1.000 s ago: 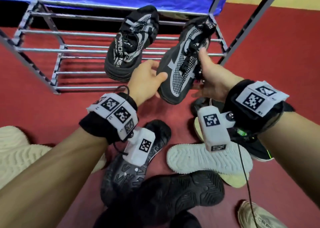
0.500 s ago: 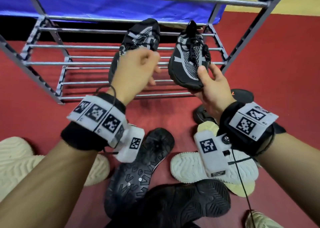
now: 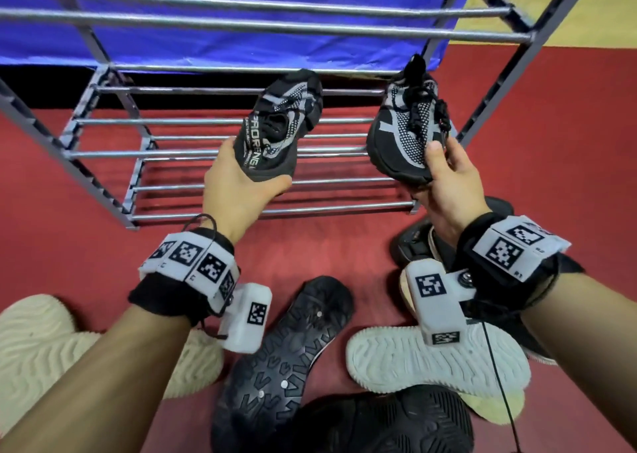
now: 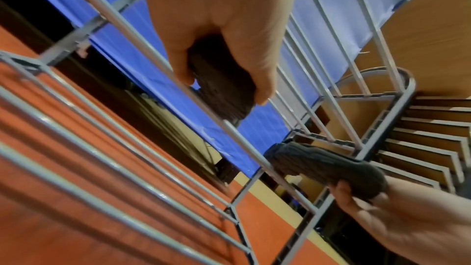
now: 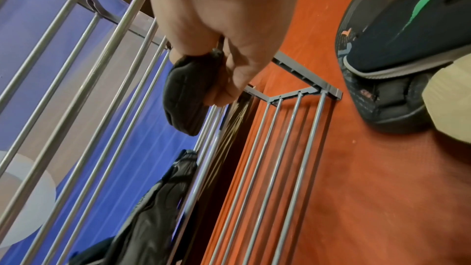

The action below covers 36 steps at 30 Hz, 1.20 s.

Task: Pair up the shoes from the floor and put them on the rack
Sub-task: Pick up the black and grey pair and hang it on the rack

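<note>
The rack [image 3: 241, 149] stands on red floor [image 3: 568, 142], its middle shelf of bars the landmark. The left hand [image 3: 238, 190] grips the heel of the left black shoe [image 3: 275, 132], fingers curled under the sole, thumb along the front edge; the shoe lies on that shelf, right of its centre. The right hand [image 3: 448, 180] pinches the heel of the right black shoe [image 3: 410, 132], which sits at the shelf's right end, close against the corner post [image 3: 482, 108]. A bare gap of bars separates the two shoes; the shelf's left half is open bars. In front of the rack lie a black sole [image 3: 286, 359], a white sole [image 3: 437, 363] and cream shoes [image 3: 41, 349].
</note>
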Each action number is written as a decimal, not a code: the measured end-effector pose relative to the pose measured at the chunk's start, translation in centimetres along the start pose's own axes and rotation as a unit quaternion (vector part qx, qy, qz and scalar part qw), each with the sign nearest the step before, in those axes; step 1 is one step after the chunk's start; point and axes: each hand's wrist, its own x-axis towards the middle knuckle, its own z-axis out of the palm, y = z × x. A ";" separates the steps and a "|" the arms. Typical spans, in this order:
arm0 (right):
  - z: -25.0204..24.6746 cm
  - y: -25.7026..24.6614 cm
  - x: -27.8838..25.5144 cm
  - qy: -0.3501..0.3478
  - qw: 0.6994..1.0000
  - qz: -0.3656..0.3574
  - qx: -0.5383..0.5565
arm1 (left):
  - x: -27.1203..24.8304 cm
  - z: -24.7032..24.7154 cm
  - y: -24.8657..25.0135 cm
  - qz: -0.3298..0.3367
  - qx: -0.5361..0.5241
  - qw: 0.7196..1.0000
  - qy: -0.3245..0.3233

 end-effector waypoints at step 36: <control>-3.8 -0.6 6.8 -0.072 0.991 0.067 -0.088 | 0.8 10.8 2.8 0.034 -0.077 0.995 -0.060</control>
